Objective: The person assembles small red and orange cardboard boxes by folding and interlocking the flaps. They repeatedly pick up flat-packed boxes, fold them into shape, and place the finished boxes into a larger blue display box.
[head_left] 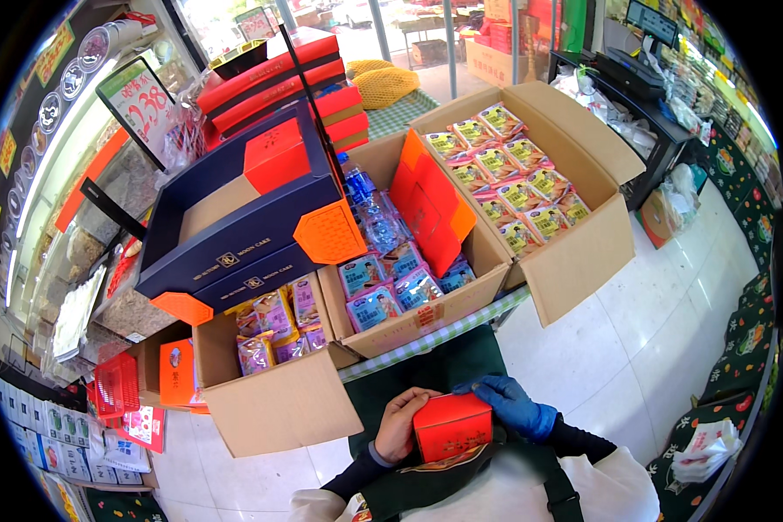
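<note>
Close to my body, a small red cardboard box (451, 432) with dark print is held between both hands. My bare left hand (398, 426) is closed around its left side, fingertips at the upper edge. On the other side, my right hand (515, 405) wears a blue glove, and its fingers grip the box's upper right corner. What the box contains is hidden. Just beyond stands an open carton (383, 344) of blue-and-pink wrapped packets (376, 306), with a flattened red-orange box (426, 204) leaning in it.
Left of it, a second carton (274, 409) holds purple packets (270, 315). Behind right, a larger carton (574, 252) holds yellow-and-pink packets (522, 178); its flaps stick out. A dark blue gift box (170, 239) with a red box (274, 157) inside is stacked at left. Plastic bottles (378, 217) lie between.
</note>
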Action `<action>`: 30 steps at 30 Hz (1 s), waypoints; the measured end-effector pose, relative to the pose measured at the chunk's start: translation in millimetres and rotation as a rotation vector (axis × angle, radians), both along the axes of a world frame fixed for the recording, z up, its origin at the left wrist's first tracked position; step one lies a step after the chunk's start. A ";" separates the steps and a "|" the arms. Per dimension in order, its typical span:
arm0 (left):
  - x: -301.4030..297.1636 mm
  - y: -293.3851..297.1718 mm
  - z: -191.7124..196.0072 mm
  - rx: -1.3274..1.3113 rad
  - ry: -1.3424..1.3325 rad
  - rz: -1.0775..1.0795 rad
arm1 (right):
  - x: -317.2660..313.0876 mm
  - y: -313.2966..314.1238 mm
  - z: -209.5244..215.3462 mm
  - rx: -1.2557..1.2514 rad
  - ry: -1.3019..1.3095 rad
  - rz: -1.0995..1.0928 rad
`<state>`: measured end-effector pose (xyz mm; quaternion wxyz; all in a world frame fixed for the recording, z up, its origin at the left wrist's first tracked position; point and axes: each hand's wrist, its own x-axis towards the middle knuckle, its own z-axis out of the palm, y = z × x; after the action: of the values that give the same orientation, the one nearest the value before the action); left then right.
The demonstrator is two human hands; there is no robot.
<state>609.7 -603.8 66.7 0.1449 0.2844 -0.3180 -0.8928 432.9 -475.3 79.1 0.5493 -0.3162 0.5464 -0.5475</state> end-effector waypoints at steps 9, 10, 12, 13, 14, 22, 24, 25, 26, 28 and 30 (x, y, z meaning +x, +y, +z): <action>-1.7 3.0 9.0 0.042 0.022 0.047 | 7.2 1.7 -5.0 -0.257 0.208 -0.066; -0.2 4.8 3.1 0.024 0.038 0.035 | 6.0 0.5 -8.1 -0.215 0.081 -0.160; 6.3 11.9 -7.5 -0.011 0.064 0.019 | 2.8 -3.9 -7.2 -0.127 -0.182 -0.337; 6.6 12.2 -9.5 -0.093 0.100 0.012 | -1.8 -11.5 -3.2 -0.210 -0.277 -0.402; 3.1 12.0 -0.7 -0.166 0.126 0.010 | -2.8 -20.5 5.0 -0.249 -0.285 -0.472; -20.4 5.7 50.5 -0.092 0.296 0.244 | 3.7 -37.7 42.6 -0.412 -0.340 -0.463; -18.9 6.7 57.3 -0.127 0.312 0.226 | -2.7 -26.2 51.2 -0.424 -0.124 -0.397; -17.3 7.6 60.1 -0.146 0.320 0.219 | -6.2 -21.0 54.8 -0.430 -0.016 -0.361; -15.0 9.3 62.5 -0.154 0.319 0.256 | -10.2 -17.9 57.9 -0.453 0.024 -0.310; -9.8 10.1 68.5 -0.177 0.336 0.348 | -19.0 -15.8 71.4 -0.477 0.219 -0.283; -14.6 12.2 79.2 -0.555 0.355 0.548 | -17.4 -17.9 81.3 -0.465 0.162 -0.294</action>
<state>595.1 -591.6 145.9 0.5003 0.1503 -0.4291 -0.7369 415.5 -493.2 160.4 0.3312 -0.3938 0.4884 -0.7047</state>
